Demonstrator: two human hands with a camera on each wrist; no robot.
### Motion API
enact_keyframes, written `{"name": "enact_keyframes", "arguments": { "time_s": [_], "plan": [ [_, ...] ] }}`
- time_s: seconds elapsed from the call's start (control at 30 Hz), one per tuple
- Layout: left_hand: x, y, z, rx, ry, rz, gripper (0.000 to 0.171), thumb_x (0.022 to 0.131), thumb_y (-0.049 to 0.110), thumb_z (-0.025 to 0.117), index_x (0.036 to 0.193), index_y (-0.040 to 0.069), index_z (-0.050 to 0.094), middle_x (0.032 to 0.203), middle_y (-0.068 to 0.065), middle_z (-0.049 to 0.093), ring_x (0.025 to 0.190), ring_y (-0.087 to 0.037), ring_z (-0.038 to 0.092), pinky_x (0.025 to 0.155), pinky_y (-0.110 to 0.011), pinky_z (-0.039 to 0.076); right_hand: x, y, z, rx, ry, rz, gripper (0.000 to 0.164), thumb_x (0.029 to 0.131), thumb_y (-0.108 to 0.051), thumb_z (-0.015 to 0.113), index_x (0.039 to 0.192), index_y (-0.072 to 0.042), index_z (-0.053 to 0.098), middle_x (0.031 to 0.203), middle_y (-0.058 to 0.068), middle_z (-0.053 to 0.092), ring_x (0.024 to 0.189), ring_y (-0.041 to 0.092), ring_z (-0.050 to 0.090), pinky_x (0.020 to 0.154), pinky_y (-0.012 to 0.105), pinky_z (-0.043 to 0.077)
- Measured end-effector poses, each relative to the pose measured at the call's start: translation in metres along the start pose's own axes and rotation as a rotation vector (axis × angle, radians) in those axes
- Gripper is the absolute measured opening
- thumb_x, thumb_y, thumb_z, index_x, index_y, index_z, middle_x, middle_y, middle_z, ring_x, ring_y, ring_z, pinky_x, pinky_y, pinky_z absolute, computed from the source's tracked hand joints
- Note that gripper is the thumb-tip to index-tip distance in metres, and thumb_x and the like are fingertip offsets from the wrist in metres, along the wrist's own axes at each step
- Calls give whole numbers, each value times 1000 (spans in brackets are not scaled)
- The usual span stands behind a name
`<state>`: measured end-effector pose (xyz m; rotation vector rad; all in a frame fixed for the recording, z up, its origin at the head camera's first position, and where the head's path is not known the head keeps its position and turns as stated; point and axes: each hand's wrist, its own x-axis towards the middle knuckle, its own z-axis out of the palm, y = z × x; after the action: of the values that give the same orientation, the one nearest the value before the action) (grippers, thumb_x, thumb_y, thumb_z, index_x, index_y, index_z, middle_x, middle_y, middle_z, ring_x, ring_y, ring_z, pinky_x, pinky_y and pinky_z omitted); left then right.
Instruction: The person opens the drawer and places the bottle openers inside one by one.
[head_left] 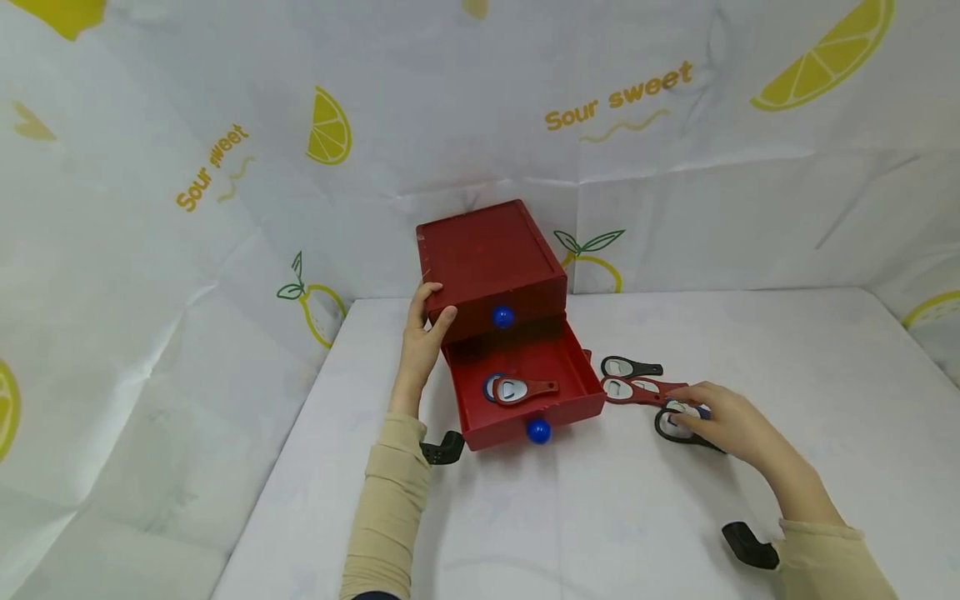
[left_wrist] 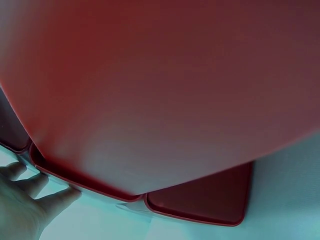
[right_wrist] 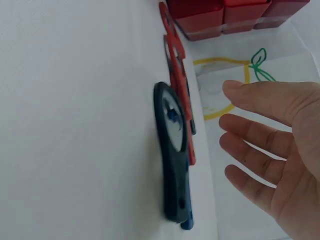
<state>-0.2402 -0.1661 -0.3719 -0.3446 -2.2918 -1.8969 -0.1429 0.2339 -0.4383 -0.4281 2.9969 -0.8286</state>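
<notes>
A red two-drawer box [head_left: 487, 250] with blue knobs stands against the back wall. My left hand [head_left: 422, 346] holds its upper left front corner, thumb at the front; in the left wrist view the fingers [left_wrist: 60, 200] look fairly straight. Below, the lower drawer [head_left: 495, 431] is pulled out, and a red bottle opener [head_left: 525, 389] lies overlapping a blue one [head_left: 489, 385] inside it. On the table to the right, my right hand [head_left: 731, 421] hovers by a black bottle opener [head_left: 675, 429], which overlaps a blue one. Its fingers are spread apart in the right wrist view, holding nothing.
Beyond the right hand, red bottle openers [head_left: 637, 392] lie beside another black opener [head_left: 633, 367]. White sheeting with lemon prints covers the wall [head_left: 450, 100] and the table [head_left: 525, 517]. Black wrist attachments [head_left: 444, 448] show near both sleeves.
</notes>
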Motion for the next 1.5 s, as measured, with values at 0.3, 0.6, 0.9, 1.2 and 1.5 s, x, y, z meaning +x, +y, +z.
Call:
{"name": "enact_keyframes", "arguments": {
  "time_s": [0.3, 0.6, 0.9, 1.2, 1.5],
  "plan": [
    [-2, 0, 0, -7, -6, 4, 41, 95, 19, 53, 133, 18, 37, 154, -4, 23, 135, -27, 31, 103, -45, 35, -14, 19, 15, -40, -10, 32, 32, 77, -13, 72, 107, -3, 65, 94, 11, 63, 85, 26, 59, 74, 45, 47],
    [-2, 2, 0, -11, -2, -9, 43, 95, 23, 54, 134, 20, 37, 154, -3, 23, 136, -26, 30, 103, -45, 35, -21, 27, 21, -65, -19, 69, 38, 74, -9, 72, 110, -3, 62, 91, 12, 59, 81, 23, 55, 71, 45, 46],
    [-2, 2, 0, 0, 3, -6, 43, 95, 22, 54, 134, 19, 37, 154, -4, 24, 135, -28, 31, 102, -46, 36, -22, 27, 20, -94, 17, 38, 33, 75, -14, 73, 106, -4, 64, 85, 6, 60, 76, 17, 54, 67, 39, 46],
    [-1, 1, 0, -2, 2, -19, 42, 95, 21, 54, 133, 20, 37, 156, -2, 18, 137, -28, 28, 104, -48, 35, -20, 17, 6, -123, 133, -25, 30, 74, -14, 75, 102, -8, 68, 94, 9, 68, 79, 13, 58, 70, 39, 49],
    [-1, -1, 0, -4, 7, -34, 43, 94, 22, 54, 133, 21, 37, 156, -1, 19, 138, -28, 27, 104, -48, 35, -10, -21, -17, -57, 280, -153, 32, 73, -13, 78, 104, -13, 68, 92, 0, 67, 75, -7, 48, 58, 22, 42]
  ]
}}
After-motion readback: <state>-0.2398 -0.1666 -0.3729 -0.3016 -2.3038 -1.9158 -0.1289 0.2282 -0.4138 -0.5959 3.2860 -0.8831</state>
